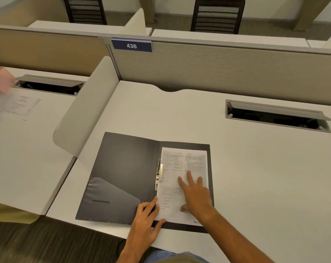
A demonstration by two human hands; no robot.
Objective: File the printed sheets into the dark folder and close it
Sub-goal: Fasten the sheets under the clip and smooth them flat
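The dark folder lies open flat on the white desk. Its left flap has a slanted inner pocket. The printed sheets rest on the right half, beside the metal clip on the spine, whose lever stands raised. My right hand presses flat on the sheets with fingers spread. My left hand sits at the sheets' lower left corner, thumb and fingers pinching the paper edge near the spine.
A white desk with a curved side divider on the left. A cable tray slot opens at the back right. The neighbouring desk holds another printed sheet and a pink paper held by another person's hand.
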